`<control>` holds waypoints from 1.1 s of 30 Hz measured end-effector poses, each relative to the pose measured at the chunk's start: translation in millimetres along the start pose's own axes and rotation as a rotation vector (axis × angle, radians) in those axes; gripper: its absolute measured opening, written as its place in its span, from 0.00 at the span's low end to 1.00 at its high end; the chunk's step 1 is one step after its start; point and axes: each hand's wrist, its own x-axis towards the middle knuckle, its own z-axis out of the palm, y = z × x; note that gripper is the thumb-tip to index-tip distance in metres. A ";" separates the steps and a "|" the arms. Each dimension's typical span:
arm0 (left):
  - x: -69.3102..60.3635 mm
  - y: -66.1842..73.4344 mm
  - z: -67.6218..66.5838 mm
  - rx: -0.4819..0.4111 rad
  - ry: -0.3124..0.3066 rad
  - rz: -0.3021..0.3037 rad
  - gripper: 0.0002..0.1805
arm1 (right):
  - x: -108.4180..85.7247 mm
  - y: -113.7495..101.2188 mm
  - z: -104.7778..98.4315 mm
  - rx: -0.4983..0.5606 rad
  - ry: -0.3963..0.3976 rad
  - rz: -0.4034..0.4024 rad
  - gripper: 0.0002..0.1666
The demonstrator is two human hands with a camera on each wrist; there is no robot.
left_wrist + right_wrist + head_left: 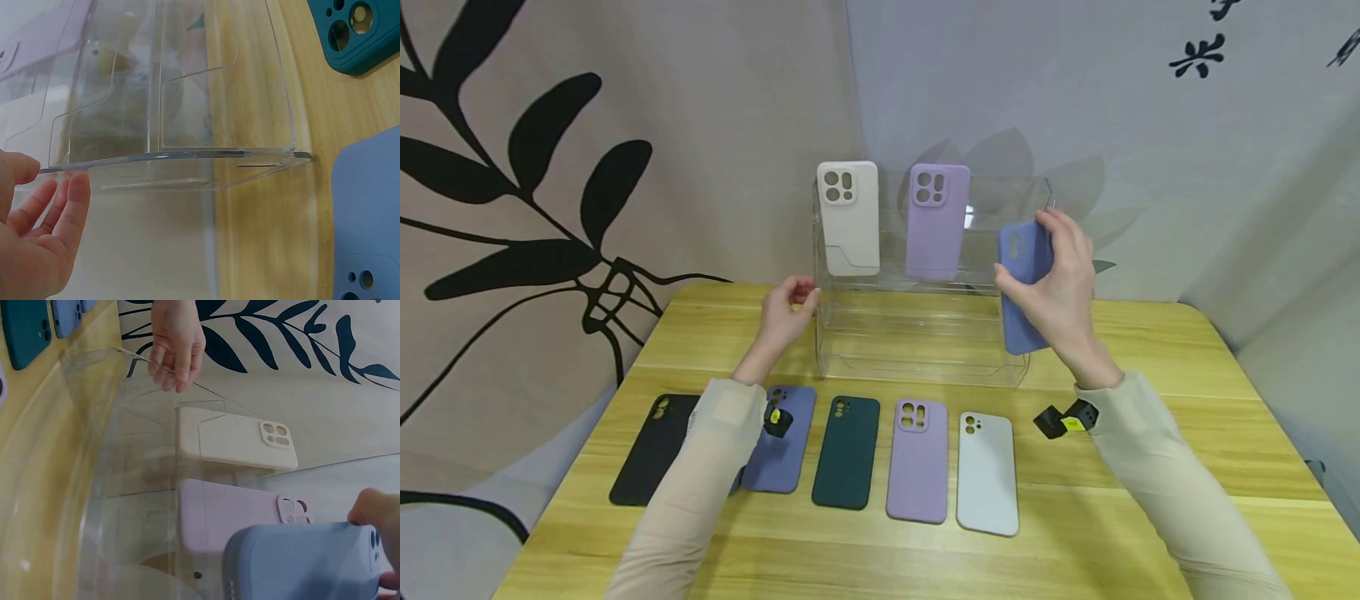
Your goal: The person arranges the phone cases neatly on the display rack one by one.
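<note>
My right hand grips a blue phone case by its edges, tilted at the right end of a clear tiered display stand. In the right wrist view, that blue case is close to the camera, partly hiding a purple phone case. My left hand pinches the edge of the stand's left side panel; thumb and fingertips show there in the left wrist view. On the upper tier lean a white phone case and the purple one.
Along the table's front lie a black case, partly behind my left sleeve, another blue case, a dark green case, a second purple case and a pale white case. Behind the table hangs a leaf-patterned cloth.
</note>
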 end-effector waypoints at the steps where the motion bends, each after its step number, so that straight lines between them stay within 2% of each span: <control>1: 0.1 -0.1 0.0 0.002 0.000 -0.001 0.13 | 3.4 -1.2 0.6 0.002 0.006 -0.002 0.40; 15: 0.1 0.7 -0.6 0.027 0.003 0.016 0.13 | 53.4 -10.3 7.9 -0.029 0.098 -0.105 0.39; 21: -0.3 0.8 -1.1 0.030 0.001 0.008 0.13 | 72.9 -16.2 15.6 -0.017 0.123 -0.022 0.38; 28: -0.6 0.6 -1.2 0.030 0.004 0.014 0.13 | 89.7 -8.2 31.4 0.024 0.221 -0.100 0.38; 33: 0.0 0.1 -0.5 0.031 0.012 0.032 0.12 | 94.9 -4.5 37.7 0.024 0.210 -0.025 0.37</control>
